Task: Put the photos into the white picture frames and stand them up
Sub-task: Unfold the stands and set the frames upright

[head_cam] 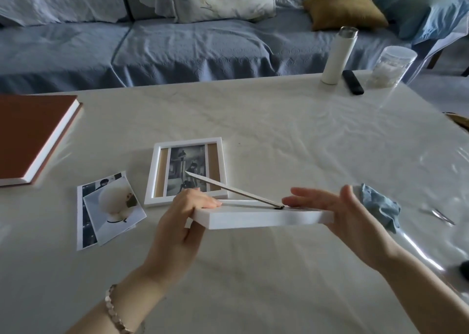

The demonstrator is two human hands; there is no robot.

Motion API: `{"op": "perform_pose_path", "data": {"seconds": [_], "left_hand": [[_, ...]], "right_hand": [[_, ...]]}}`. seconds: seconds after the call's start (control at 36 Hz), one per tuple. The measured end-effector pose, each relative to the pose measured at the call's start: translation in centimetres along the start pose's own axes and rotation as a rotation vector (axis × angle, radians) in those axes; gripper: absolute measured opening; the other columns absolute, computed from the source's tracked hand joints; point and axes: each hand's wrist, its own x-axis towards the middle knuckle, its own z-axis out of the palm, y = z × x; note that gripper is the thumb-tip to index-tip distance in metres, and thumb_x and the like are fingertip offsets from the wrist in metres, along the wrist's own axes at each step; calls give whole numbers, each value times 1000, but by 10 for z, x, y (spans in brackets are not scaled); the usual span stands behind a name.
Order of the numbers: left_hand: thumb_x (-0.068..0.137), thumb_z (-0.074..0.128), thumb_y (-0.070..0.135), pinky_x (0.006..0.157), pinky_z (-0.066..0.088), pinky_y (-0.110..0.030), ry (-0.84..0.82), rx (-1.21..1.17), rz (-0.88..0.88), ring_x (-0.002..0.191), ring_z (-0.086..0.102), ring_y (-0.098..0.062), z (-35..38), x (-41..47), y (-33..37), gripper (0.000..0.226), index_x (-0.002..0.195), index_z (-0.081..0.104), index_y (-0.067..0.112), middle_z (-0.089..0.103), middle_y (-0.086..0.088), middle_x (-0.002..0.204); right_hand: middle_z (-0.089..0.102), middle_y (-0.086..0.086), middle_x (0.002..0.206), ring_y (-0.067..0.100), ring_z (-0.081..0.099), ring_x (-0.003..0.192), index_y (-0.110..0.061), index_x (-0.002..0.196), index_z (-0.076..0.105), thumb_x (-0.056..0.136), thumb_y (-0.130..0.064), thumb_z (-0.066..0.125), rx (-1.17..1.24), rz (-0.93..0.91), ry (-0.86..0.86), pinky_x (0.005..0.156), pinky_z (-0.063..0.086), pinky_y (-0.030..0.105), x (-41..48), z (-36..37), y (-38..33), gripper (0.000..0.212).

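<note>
Item: frame (261,217), face-down between our left hand (182,222) and right hand (337,214), both gripping its ends; stand (228,189) half-raised. Risk: tilt, frame slips, stand snaps.

I saw both frames were white: the held frame (264,218) plain, the flat frame (186,171) w/ tan backing & a b/w photo (187,170). Loose photos (109,207) were b/w too. Book (33,133) was rust-brown, cloth (379,207) pale blue, sofa (177,49) grey-blue w/ quilted pattern, cushion (345,9) mustard, bottle (338,56) white.
</note>
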Motion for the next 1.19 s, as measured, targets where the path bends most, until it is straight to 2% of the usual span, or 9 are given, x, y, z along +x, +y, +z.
{"op": "perform_pose_path", "data": {"seconds": [0.08, 0.14, 0.25, 0.33, 0.61, 0.75, 0.83, 1.0, 1.19], "left_hand": [[85, 45, 16, 85, 38, -8, -9, -13, 17, 96, 53, 8, 1, 1, 0, 19, 90, 49, 33, 55, 33, 100], [85, 45, 15, 84, 38, -6, -2, -14, 16, 97, 52, 10, 0, 2, 0, 19, 89, 49, 34, 55, 33, 100], [85, 43, 15, 98, 38, -16, -26, 2, 48, 98, 54, 8, -1, 3, -2, 16, 92, 52, 26, 54, 36, 102], [86, 42, 16, 100, 37, -18, -21, 16, 57, 100, 53, 12, -1, 5, -2, 17, 90, 51, 30, 54, 39, 102], [86, 46, 26, 74, 40, -4, 27, -64, -67, 89, 56, 9, 11, 24, -1, 13, 83, 54, 37, 59, 28, 93], [85, 61, 21, 63, 41, -8, 97, -198, -288, 70, 55, 7, 29, 57, -6, 14, 77, 52, 28, 62, 18, 76], [88, 58, 16, 70, 48, -15, 58, -308, -462, 79, 60, 0, 43, 87, -11, 10, 87, 54, 25, 65, 9, 86], [89, 57, 24, 68, 48, -29, 117, -282, -726, 83, 58, -19, 74, 142, -29, 9, 93, 50, 21, 60, -1, 90], [93, 51, 24, 75, 46, -31, 122, -315, -835, 88, 55, -17, 96, 170, -56, 15, 105, 44, 22, 55, 4, 95]], "right_hand": [[67, -7, 114, 8, 56, 114, -33, 105, 67, 51, -88, 46, -115, 55, -30, 98, 34, 31, 4, 3, -3, 80], [68, -9, 112, 5, 57, 111, -38, 102, 68, 50, -87, 49, -147, 72, -35, 93, 38, 23, 6, 4, -8, 74], [69, -2, 109, 12, 60, 109, -32, 107, 65, 51, -79, 60, -180, 102, -81, 90, 43, 25, 10, 2, -19, 74], [71, -2, 105, 9, 63, 97, -21, 111, 61, 46, -71, 71, -189, 78, -91, 77, 47, 15, 12, 4, -21, 82], [73, 10, 89, 17, 67, 80, -13, 97, 64, 29, -51, 88, 180, -43, 153, 73, 51, 18, 27, -2, -10, 81], [71, -2, 74, 11, 66, 76, -18, 71, 74, 35, -64, 77, 195, -25, 257, 83, 49, 26, 51, -13, -24, 59], [73, 6, 82, 24, 64, 90, -17, 86, 67, 64, -59, 51, 115, 10, 351, 99, 40, 44, 76, -25, -39, 50], [68, 22, 102, 42, 58, 106, -19, 80, 72, 56, -73, 51, 13, 119, 443, 99, 40, 52, 127, -49, -59, 63], [57, 28, 117, 29, 51, 85, -12, 92, 70, 24, -82, 66, 58, 156, 451, 103, 34, 54, 177, -74, -59, 98]]}}
